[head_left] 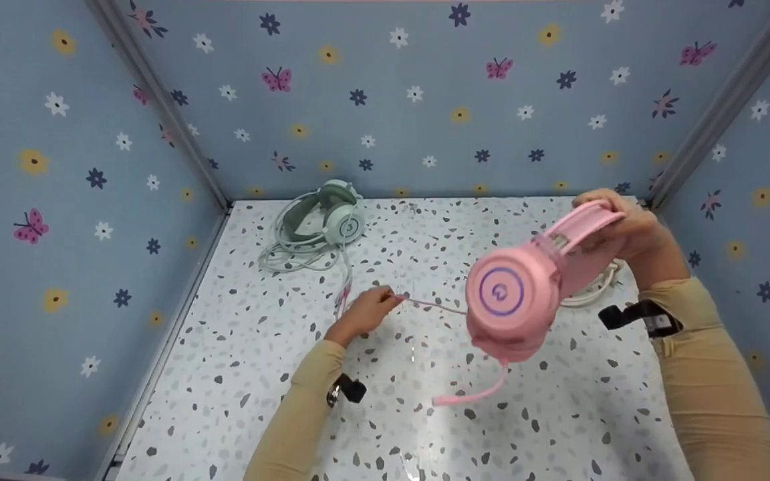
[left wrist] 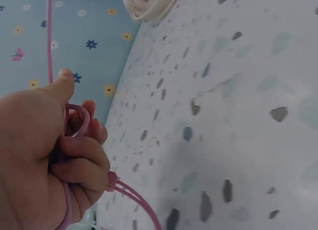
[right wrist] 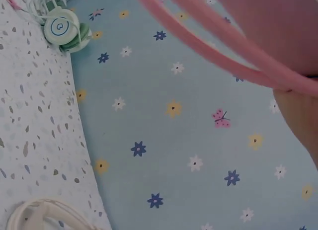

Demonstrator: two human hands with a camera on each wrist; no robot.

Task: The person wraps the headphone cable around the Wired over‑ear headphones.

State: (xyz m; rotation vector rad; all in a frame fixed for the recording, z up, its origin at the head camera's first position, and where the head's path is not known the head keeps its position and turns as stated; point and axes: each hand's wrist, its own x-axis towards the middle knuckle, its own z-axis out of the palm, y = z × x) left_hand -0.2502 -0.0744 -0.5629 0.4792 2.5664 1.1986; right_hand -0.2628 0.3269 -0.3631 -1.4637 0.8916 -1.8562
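Mint-green headphones lay left of centre in the head view. Mid-frame, the left hand had its fingers curled closely round a pink cable. Right of centre, the pink headset hung tilted, its earcups below and left of the right hand, which gripped the headband.

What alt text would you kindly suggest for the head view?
A person's right hand holds a pink, round-cupped headset by its headband above a white speckled tabletop, while the left hand grips the headset's thin pink cable. Farther back lie a pale green headset, at left, and a cream-coloured curved item, partly hidden, at right.
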